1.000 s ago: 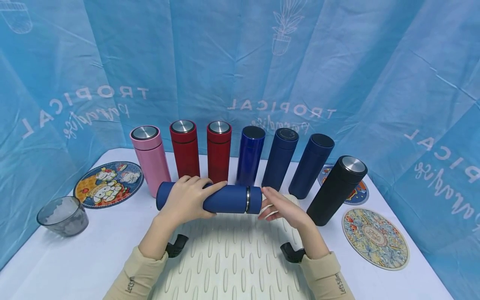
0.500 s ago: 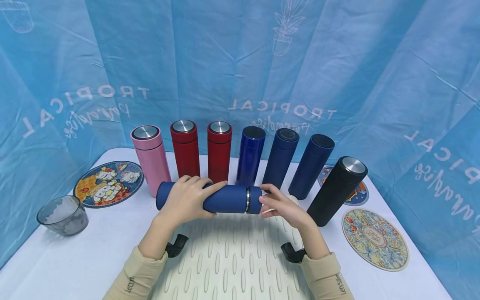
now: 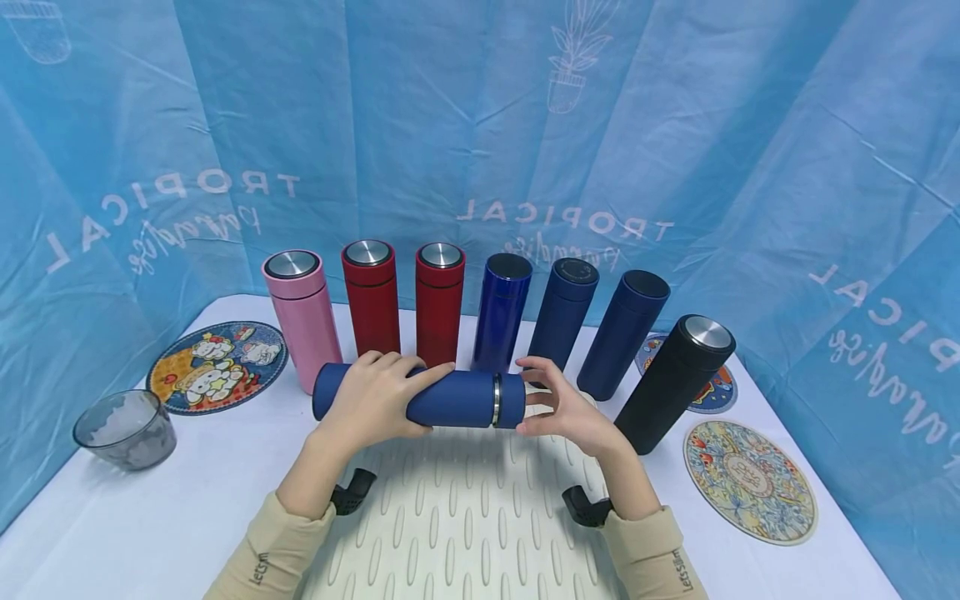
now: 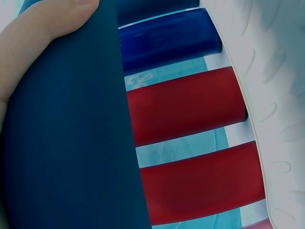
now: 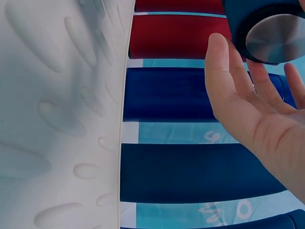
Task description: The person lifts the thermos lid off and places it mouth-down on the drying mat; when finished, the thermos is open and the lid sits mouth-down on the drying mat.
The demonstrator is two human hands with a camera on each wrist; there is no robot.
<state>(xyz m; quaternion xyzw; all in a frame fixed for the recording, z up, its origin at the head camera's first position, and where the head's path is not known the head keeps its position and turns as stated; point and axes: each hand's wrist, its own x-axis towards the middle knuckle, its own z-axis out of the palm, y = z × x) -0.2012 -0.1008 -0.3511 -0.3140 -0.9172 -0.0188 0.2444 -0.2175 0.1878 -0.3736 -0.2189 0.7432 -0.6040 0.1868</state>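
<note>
In the head view my left hand (image 3: 372, 398) grips a matte dark blue thermos flask (image 3: 453, 398) by its body, with the thumb along the near side. The flask lies sideways above the pale ribbed mat, its lid (image 3: 512, 400) pointing right past a silver ring. My right hand (image 3: 567, 412) is at the lid end, fingers spread and bent, fingertips right by the lid's edge. From the right wrist the lid's round metal top (image 5: 279, 38) faces the palm, with the thumb and fingers around it. The blue body (image 4: 71, 124) fills the left side of the left wrist view.
Behind stands a row of upright flasks: a pink one (image 3: 303, 325), two red, several blue, and a black one (image 3: 671, 387) near my right hand. A grey glass bowl (image 3: 126, 429) is left. Round patterned mats (image 3: 750, 479) lie on both sides. The ribbed mat (image 3: 465, 517) is in front.
My right hand's fingers have spread wider, the upper ones rising and the thumb dropping at the lid's edge. My left hand and the flask have stayed in place.
</note>
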